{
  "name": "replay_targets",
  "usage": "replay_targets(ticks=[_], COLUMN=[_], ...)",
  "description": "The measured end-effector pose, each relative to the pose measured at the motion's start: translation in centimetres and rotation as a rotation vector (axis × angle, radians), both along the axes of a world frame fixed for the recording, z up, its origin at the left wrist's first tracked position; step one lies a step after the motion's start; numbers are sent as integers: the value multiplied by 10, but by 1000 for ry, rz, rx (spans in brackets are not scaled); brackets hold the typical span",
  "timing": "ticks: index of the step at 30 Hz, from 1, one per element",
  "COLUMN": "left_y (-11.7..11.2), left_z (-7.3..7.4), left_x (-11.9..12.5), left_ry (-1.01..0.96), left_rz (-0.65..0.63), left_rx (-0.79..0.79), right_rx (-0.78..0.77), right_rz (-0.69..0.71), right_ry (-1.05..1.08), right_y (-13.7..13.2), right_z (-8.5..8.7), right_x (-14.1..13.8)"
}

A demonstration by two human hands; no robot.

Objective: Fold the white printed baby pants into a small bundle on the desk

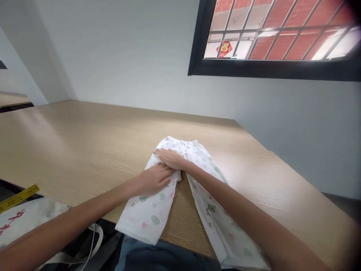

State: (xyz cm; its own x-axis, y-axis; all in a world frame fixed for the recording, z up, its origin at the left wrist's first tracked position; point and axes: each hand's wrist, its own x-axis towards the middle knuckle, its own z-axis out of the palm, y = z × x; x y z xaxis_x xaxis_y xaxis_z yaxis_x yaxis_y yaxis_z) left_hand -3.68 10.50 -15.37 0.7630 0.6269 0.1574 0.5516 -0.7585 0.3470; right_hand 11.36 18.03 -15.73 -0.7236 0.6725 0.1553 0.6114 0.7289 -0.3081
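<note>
A pair of small white trousers (158,210) with a green and pink animal print lies spread on the wooden table, waistband away from me and legs toward me. Both leg ends reach the table's near edge, and the left one hangs slightly over it. My left hand (155,178) rests on the upper part of the left trouser leg, fingers extended, a little blurred. Just beyond it, my right hand (171,159) lies flat near the crotch and left hip, its arm crossing over the right trouser leg. The hands lie close together, fingertips of the left near the right palm.
The light wooden table (98,139) runs back to a grey-white wall. A white cloth bag (36,214) with red lettering and a yellow strip (19,198) are at the lower left, below the table edge. A dark-framed barred window (270,69) is at the upper right.
</note>
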Motion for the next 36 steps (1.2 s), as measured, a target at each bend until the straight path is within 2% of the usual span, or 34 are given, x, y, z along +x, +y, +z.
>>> replay_targets(ticks=[3,6,8,10,14,16,19,21,23,26,29,31,33,36], left_y=[-53,-99,-117,-125,-121,-116,-107,-97,-80,-38,4,14,1,-53], left_z=[5,11,12,12,17,27,50,64,70,61,42,31,22,6], left_x=[-11,-27,-36,-40,-38,-34,-22,-7,16,62,105,122,127,121], left_ry=[87,154,145,110,25,-20,-27,-43,-75,17,126,146,151,104], left_rz=[-79,-74,-60,-63,-15,32,75,44,-50,-152,-145,-159,-182,-253], left_rx=[-16,-45,-35,-14,-48,-122,-231,-250,-233,-112,9,36,71,158], right_rx=[62,86,84,75,13,-34,-85,-162,-299,-494,-497,-398,-249,-54], right_rz=[-97,-216,-272,-298,-264,-256,-297,-321,-317,-276,-270,-258,-246,-285], right_ry=[-58,-68,-66,-58,-31,2,86,183,231,112,-15,-76,-134,-153], right_y=[25,42,48,50,48,41,24,7,-12,-38,-53,-53,-44,-21], right_z=[-11,-16,-16,-16,-5,7,30,47,61,71,62,49,32,7], right_x=[-4,-9,-11,-13,-8,3,33,59,87,121,133,129,120,105])
